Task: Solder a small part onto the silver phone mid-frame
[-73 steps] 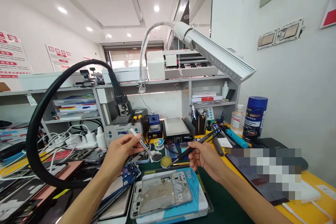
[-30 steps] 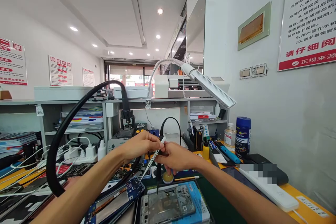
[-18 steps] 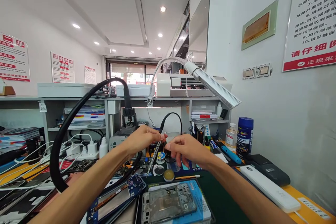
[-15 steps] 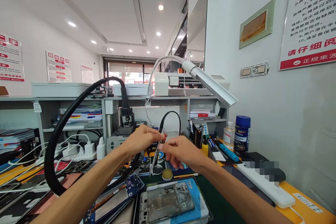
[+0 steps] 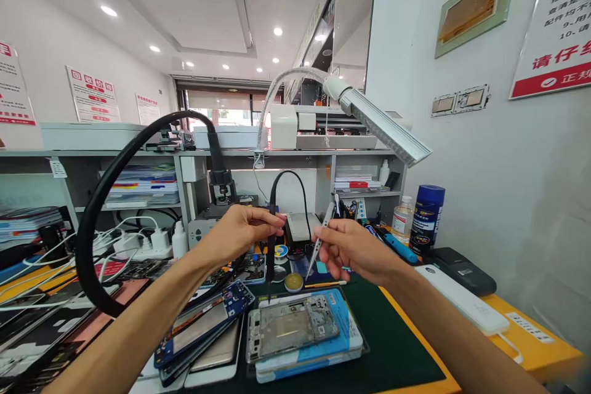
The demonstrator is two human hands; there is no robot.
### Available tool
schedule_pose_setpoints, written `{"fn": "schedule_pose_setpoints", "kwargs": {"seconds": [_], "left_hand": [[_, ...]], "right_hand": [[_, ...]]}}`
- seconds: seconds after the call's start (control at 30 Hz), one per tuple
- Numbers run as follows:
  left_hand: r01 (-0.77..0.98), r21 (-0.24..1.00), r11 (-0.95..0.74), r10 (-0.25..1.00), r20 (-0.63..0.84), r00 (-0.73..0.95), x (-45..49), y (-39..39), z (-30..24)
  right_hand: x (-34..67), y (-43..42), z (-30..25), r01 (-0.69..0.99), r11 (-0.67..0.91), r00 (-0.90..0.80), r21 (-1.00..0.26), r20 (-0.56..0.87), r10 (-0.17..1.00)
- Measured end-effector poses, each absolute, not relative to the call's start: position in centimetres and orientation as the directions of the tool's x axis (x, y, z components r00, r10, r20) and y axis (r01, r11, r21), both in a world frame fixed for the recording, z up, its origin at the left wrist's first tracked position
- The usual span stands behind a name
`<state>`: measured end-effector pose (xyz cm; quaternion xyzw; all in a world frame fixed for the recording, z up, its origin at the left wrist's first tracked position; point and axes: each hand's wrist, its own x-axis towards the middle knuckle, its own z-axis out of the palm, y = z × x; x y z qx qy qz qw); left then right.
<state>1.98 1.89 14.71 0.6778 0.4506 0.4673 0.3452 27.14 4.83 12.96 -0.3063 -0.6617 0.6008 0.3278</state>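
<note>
My left hand (image 5: pixel 247 231) is closed on a slim black soldering iron (image 5: pixel 270 265), its tip pointing down and its cord arching up behind. In my right hand (image 5: pixel 357 249), the fingers pinch silver tweezers (image 5: pixel 316 252) that slant down and left. Both tools are in the air, apart from each other. Below them, a grey metal phone frame (image 5: pixel 293 326) lies on a blue and white box (image 5: pixel 348 335). A small round tin of yellowish paste (image 5: pixel 294 282) sits just behind the box, with a solder spool (image 5: pixel 281 251) farther back.
A thick black hose (image 5: pixel 87 221) loops at the left, beside stacked phone parts (image 5: pixel 207 320). A lamp (image 5: pixel 385 126) overhangs the bench. To the right stand a blue spray can (image 5: pixel 427 218), a clear bottle (image 5: pixel 402 220) and a white power strip (image 5: pixel 466 298) on the green mat's (image 5: pixel 397 345) far side.
My hands have moved apart. The tweezers, earlier between both hands, have gone right with my right hand. The soldering iron now shows hanging from my left hand. My view has tilted down slightly.
</note>
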Motion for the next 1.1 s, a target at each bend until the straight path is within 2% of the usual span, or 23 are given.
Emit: {"fn": "schedule_pose_setpoints", "kwargs": {"seconds": [0.2,0.33,0.47,0.63,0.87,1.1], "left_hand": [[0.067,0.909,-0.412,0.911,0.410,0.038,2.1,1.2,12.2],[-0.012,0.913,-0.407,0.913,0.407,-0.012,2.2,1.7,10.9],[-0.022,0.933,-0.359,0.933,0.359,0.019,2.2,2.6,9.6],[-0.022,0.942,-0.336,0.942,0.337,0.016,2.1,3.0,8.2],[-0.021,0.937,-0.349,0.935,0.350,0.059,2.2,3.3,7.6],[0.017,0.919,-0.394,0.918,0.392,0.062,2.9,3.3,7.5]], "right_hand": [[28.8,6.3,10.2,0.015,0.045,-0.599,-0.999,0.027,0.800],[28.8,8.0,7.9,0.066,0.010,-0.644,-0.998,-0.035,0.764],[28.0,9.8,6.0,0.097,-0.019,-0.660,-0.995,-0.079,0.747],[27.2,10.6,3.5,0.037,-0.005,-0.602,-0.999,-0.027,0.798],[27.6,9.5,2.2,0.034,0.014,-0.532,-0.999,-0.007,0.847],[27.7,8.5,1.9,0.070,0.023,-0.542,-0.997,-0.019,0.840]]}}
